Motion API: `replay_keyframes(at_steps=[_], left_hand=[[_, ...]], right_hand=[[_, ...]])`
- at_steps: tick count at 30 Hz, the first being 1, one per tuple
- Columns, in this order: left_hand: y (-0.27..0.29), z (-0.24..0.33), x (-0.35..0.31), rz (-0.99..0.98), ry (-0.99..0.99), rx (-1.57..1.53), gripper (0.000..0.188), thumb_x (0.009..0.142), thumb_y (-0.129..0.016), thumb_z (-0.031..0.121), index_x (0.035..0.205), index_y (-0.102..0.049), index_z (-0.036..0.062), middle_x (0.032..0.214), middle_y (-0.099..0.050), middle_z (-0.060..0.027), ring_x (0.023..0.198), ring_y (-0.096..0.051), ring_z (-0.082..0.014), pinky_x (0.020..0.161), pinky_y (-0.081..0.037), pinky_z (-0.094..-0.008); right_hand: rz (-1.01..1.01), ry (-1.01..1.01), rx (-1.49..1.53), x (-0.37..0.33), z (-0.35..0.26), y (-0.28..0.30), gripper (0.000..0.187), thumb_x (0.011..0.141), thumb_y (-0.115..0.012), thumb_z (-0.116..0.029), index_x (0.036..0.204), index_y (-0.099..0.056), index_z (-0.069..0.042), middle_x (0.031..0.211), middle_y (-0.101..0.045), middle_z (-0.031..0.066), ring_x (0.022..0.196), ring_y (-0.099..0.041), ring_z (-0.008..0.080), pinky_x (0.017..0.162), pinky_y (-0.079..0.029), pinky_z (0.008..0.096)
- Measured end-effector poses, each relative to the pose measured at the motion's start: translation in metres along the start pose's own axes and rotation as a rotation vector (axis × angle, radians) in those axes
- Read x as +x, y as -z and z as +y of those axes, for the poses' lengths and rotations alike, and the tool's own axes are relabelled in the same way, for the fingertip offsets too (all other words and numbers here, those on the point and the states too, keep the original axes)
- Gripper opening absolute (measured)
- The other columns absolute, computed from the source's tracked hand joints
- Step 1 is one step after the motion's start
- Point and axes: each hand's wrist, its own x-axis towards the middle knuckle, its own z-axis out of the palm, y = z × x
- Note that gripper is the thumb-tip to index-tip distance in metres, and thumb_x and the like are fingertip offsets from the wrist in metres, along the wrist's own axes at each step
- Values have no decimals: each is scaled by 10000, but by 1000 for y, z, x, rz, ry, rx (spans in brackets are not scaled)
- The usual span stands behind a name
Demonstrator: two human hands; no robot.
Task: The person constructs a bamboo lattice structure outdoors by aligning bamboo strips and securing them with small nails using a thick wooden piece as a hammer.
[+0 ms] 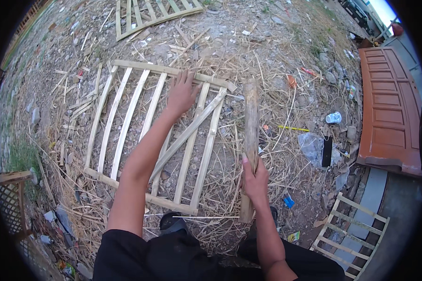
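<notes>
A slatted wooden frame (152,116) lies on the ground before me, with pale slats between two rails and one diagonal slat across its right part. My left hand (183,92) reaches over it to the far rail. Its fingers are stretched out and lie on the rail; the thumb is hard to make out. To the right of the frame, a thick round wooden post (251,117) points away from me. My right hand (255,180) is wrapped round its nearer part, thumb on top. The underside of the post by my palm is hidden.
Dry straw and wood scraps (272,140) litter the stony ground. Another slatted frame (159,18) lies farther off; a third (351,234) is at lower right. A brown panelled door (389,107) stands at right. Plastic bag (310,146) and white cup (333,117) lie nearby.
</notes>
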Motion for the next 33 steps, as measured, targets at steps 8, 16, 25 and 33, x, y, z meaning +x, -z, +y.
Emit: replay_keyframes(at_steps=[8,16,25,33], left_hand=[[-16,52,-96,-43,-30,60,685,1030,-448,536,1587,-339,153,1680,-214,-132,1558,-145,-366,1238,-95,-595],[-2,57,-92,-312,-126,216,667,979,-385,702,1512,-479,310,1563,-422,-107,1516,-260,-379,1221,-90,-658],[-11,55,-92,-261,-143,194,667,976,-399,699,1535,-438,336,1547,-435,-116,1489,-302,-404,1208,-130,-672],[-9,60,-90,-249,-159,156,682,964,-435,692,1533,-452,316,1636,-315,-126,1543,-170,-405,1207,-147,-675]], right_hand=[[-98,236,-352,59,8,0,472,997,-603,-430,1106,-555,27,702,-664,248,686,-691,459,615,-514,508],[-260,668,-696,111,11,38,522,947,-672,-469,1152,-516,-14,837,-687,264,710,-691,461,597,-547,531],[-360,870,-869,194,23,62,517,942,-662,-489,1127,-496,-36,829,-679,224,679,-685,427,571,-552,505],[-404,963,-894,255,29,89,579,904,-688,-532,1176,-521,-50,816,-681,203,681,-681,404,599,-548,490]])
